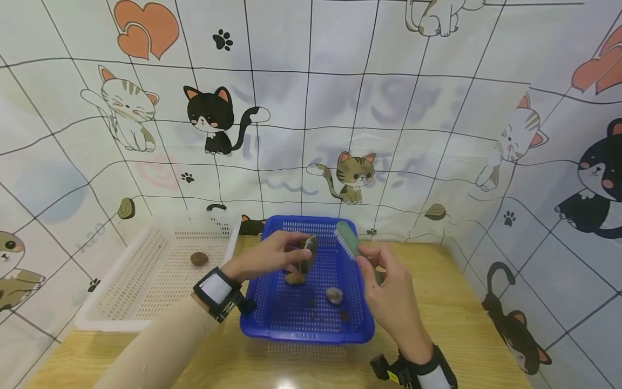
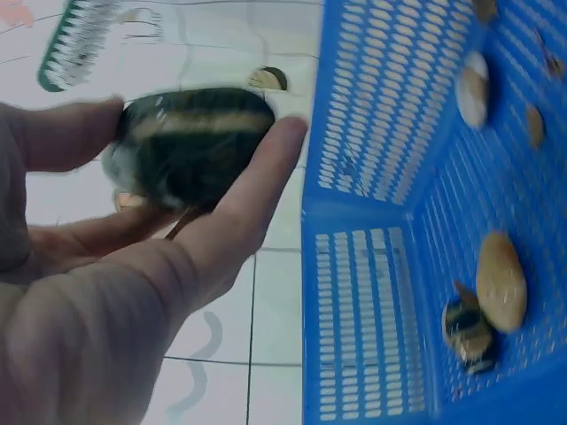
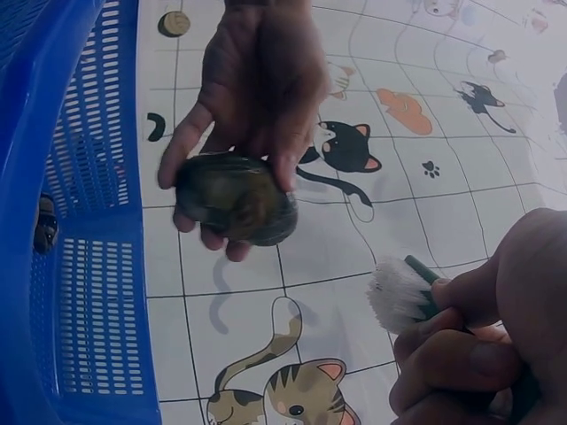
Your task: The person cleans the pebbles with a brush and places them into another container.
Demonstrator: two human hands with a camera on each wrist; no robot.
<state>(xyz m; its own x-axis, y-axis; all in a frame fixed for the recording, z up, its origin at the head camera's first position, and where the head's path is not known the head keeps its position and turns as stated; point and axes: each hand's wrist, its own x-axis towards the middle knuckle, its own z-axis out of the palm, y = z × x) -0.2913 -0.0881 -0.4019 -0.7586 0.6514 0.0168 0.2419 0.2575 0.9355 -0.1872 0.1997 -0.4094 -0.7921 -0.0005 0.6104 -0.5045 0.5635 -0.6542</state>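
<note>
Two things pinched, gap between: stone (image 1: 308,256) in your left hand (image 1: 272,251) above basket (image 1: 306,339), brush (image 1: 347,237) in right hand (image 1: 389,289) near basket's right rim (image 1: 370,323).

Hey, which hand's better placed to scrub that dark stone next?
Probably the right hand: it grips the green oblong brush, its white bristles turned toward the left hand, which holds the dark, rounded, pale-banded stone. Scrubbing with the right should need no swap.

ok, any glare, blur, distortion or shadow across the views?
Head: glare spot on the wood-grain table near frame bottom; grid lines on cat-print backdrop bow, lens or folds unclear. Left wrist: dark banded stone blurred, small highlights. Right wrist: stone blurry, left hand shaded.
</note>
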